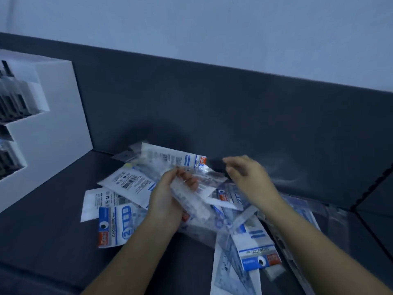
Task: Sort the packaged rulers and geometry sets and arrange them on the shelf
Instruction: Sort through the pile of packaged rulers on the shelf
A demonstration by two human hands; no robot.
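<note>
Clear ruler packet [191, 201] pinched in left grip [168, 201], above pile [244, 231]

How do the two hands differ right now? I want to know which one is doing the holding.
The left hand is closed around a clear packet lifted above the pile; the right hand is open, fingers spread, holding nothing. The left sits nearer the camera; the right reaches further back. Both are bare and hover over the scattered packets.

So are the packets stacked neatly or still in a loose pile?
Loose pile: the packets lie overlapping at mixed angles on the dark surface, some face down.
</note>
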